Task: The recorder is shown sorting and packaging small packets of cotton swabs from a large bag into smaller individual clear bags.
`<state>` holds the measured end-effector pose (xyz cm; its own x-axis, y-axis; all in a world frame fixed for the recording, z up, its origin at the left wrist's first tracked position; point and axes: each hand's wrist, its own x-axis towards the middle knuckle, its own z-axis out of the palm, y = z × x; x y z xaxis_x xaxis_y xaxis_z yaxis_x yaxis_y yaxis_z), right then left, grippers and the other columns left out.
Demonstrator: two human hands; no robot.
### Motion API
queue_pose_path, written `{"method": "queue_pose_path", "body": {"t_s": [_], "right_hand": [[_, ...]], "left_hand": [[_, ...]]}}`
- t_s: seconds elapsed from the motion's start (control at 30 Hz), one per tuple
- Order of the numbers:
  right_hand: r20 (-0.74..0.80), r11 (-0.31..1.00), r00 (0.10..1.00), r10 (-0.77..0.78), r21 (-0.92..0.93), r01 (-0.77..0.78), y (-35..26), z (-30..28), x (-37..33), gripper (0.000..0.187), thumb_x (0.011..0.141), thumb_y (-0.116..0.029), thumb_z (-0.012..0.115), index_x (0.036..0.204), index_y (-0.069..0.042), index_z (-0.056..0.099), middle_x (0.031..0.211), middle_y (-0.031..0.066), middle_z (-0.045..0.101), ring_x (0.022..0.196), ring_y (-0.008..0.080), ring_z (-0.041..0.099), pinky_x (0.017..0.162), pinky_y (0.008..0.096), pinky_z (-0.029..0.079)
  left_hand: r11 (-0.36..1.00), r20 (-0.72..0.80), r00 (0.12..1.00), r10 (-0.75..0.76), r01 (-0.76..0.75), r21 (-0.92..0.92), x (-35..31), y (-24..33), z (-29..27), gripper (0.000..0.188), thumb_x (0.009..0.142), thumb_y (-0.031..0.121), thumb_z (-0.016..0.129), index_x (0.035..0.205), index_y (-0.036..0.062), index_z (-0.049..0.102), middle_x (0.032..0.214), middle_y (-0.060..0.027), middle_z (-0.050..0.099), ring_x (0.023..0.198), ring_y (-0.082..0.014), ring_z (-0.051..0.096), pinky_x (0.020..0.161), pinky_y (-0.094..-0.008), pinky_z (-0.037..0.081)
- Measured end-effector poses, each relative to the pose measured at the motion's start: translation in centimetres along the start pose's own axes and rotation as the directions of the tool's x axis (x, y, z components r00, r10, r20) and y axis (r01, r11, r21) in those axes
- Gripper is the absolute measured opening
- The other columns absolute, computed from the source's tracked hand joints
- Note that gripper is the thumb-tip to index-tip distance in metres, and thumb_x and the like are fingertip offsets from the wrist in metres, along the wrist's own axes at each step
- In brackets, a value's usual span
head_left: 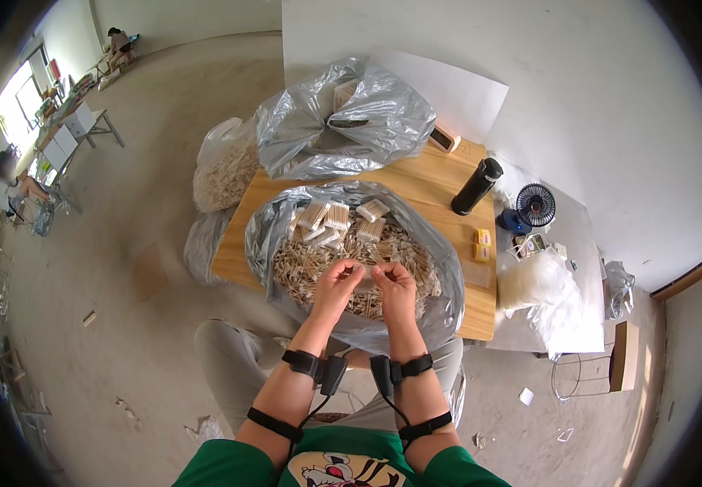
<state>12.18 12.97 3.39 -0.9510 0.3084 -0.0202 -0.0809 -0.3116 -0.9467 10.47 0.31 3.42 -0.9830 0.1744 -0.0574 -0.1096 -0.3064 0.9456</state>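
Note:
Over a grey plastic bag full of loose cotton swabs, my two hands are close together. Thumb and fingers of my left hand are pinched, and my right hand pinches opposite it. Between the fingertips is a thin, see-through piece that looks like a small clear plastic bag; its outline is faint against the swabs. Several packed bundles of cotton swabs lie on the far side of the heap, beyond my hands.
The bag rests on a wooden table. Behind it sits another grey bag. A black bottle, a yellow box and a small fan are to the right, near clear plastic bags. Other people sit far left.

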Motion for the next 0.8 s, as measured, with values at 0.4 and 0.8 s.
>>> {"method": "queue_pose_path", "body": {"t_s": [0.4,0.8], "right_hand": [[-0.053,0.937,0.989,0.135,0.332,-0.110,1.0,0.5,0.3,0.012,0.086,-0.011,0.064,0.077,-0.003,0.063,0.075,-0.0005,0.062,0.068,0.0067,0.051,0.065,0.0201,0.041],[0.150,0.852,0.895,0.420,0.273,-0.446,0.6,1.7,-2.7,0.023,0.094,-0.022,0.053,0.107,-0.003,0.048,0.091,0.0057,0.061,0.081,0.0159,0.061,0.070,0.0299,0.050]], "left_hand": [[0.966,-0.161,0.961,0.225,-0.199,0.165,1.2,-1.7,0.0,0.017,0.085,0.012,0.065,0.077,-0.0015,0.058,0.072,-0.0015,0.055,0.066,-0.0081,0.048,0.060,-0.0235,0.040],[0.977,-0.559,0.803,0.206,-0.198,0.077,2.8,-2.0,-0.2,0.016,0.088,0.013,0.062,0.077,0.0021,0.057,0.071,0.0019,0.053,0.064,-0.0063,0.044,0.059,-0.0233,0.038]]}}
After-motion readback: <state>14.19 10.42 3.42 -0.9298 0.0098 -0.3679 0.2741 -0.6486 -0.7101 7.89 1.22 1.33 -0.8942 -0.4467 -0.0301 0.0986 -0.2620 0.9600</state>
